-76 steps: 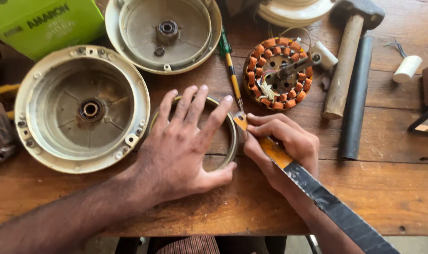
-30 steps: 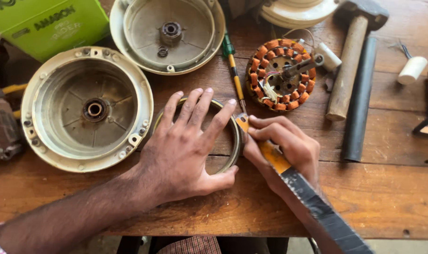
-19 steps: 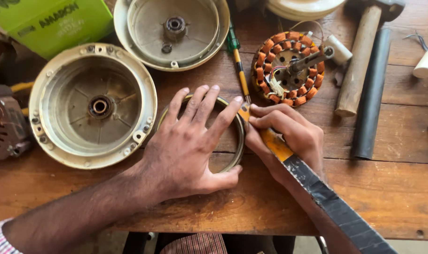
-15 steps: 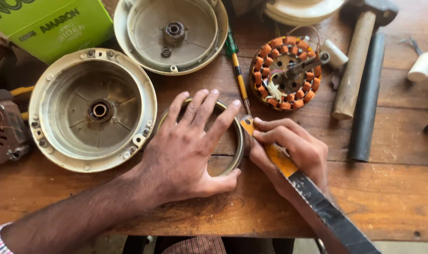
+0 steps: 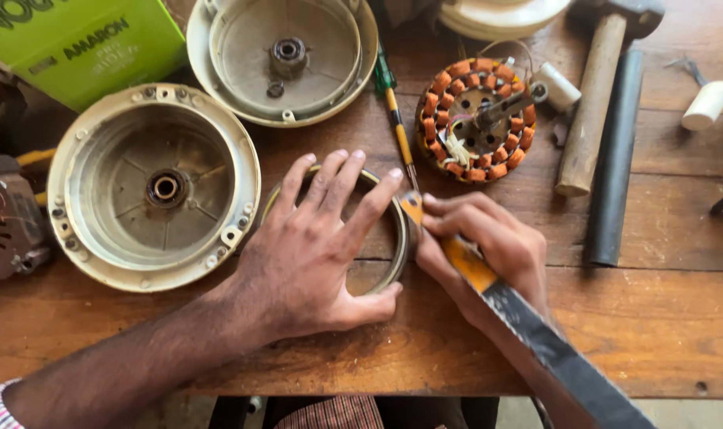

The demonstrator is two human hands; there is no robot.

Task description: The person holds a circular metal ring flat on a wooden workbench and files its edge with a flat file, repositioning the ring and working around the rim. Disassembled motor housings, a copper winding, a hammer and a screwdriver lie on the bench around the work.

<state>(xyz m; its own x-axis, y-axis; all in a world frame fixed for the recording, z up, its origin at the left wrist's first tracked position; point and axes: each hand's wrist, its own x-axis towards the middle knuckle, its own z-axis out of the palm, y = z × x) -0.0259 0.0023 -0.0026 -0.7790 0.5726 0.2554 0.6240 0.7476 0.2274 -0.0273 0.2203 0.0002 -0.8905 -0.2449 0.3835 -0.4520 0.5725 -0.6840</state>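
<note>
A scarred wooden workbench (image 5: 663, 334) strewn with ceiling-fan motor parts.
Left hand (image 5: 318, 250), fingers spread, still pins the metal ring (image 5: 399, 238) at the front edge; right hand (image 5: 488, 250) stays clamped on the hacksaw blade (image 5: 536, 334), its tip nudged against the rim beside the copper-wound stator (image 5: 476, 119).

Worn wooden plank workbench (image 5: 679, 334) (scuffed, warm daylight); pale floor below edge.
</note>
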